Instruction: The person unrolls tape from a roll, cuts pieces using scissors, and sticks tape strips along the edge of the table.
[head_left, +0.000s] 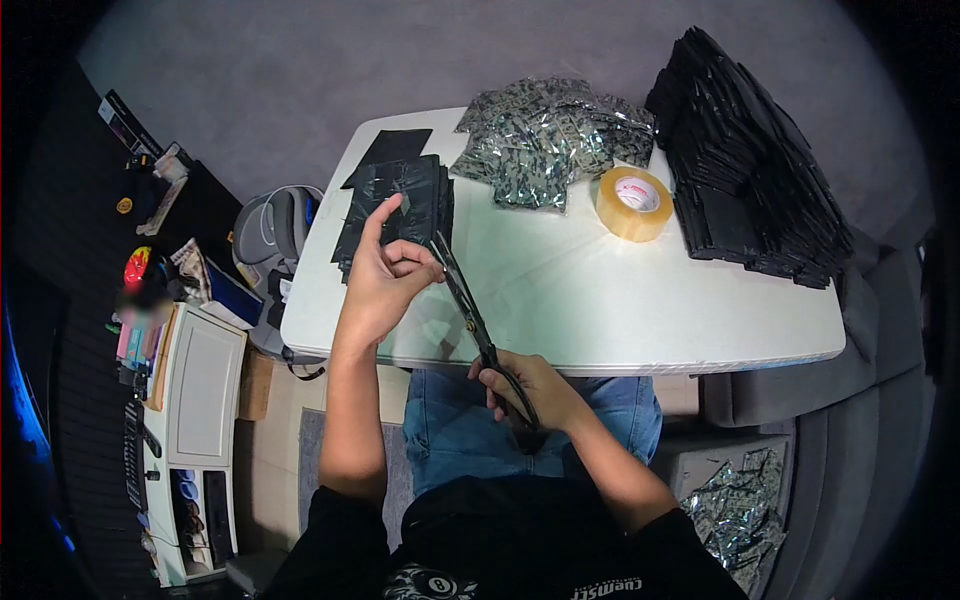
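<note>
My right hand [530, 390] grips a pair of black scissors [470, 315] by the handles, the blades pointing up and left over the table. Close to the blade tips, my left hand [380, 285] has its thumb pressed to its bent fingers while the index finger stretches out. What the pinch holds, if anything, is too small to make out. Beyond the left hand lies a stack of flat black packets [425, 190], with a small shiny patch on top near the index fingertip. A roll of clear tape [655, 220] sits on the table to the right.
Clear-wrapped camouflage-patterned packets [545, 140] are heaped at the table's far side. A tall pile of black packets [740, 170] covers the right end of the white table [600, 320]. More wrapped packets [735, 510] lie low on the right, beside a grey sofa [850, 430]. A white cabinet [205, 385] stands left.
</note>
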